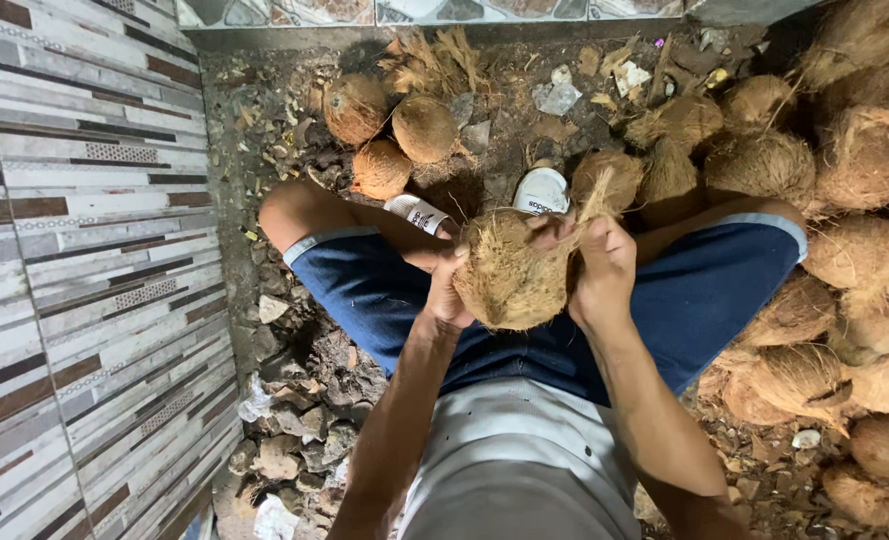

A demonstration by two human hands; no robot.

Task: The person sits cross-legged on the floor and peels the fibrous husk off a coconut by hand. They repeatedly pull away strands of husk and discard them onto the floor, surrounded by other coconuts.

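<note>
Two hands on a hairy coconut over the lap.

The coconut point(512, 272) sits mid-frame between the knees, above the blue shorts point(384, 290). The left hand point(447, 290) cups its side at nine o'clock, grip closed against the husk. The right hand point(602, 265) at three o'clock has its grip pinched shut on a strand of fibre point(592, 205) rising from the top. Three coconuts point(394, 135) lie at eleven o'clock on the littered ground; a big pile point(854, 250) fills three o'clock. A tiled wall point(84, 260) stands at nine.

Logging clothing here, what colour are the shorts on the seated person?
Dark blue shorts with pale blue leg hems, clearest in the head view.
</note>
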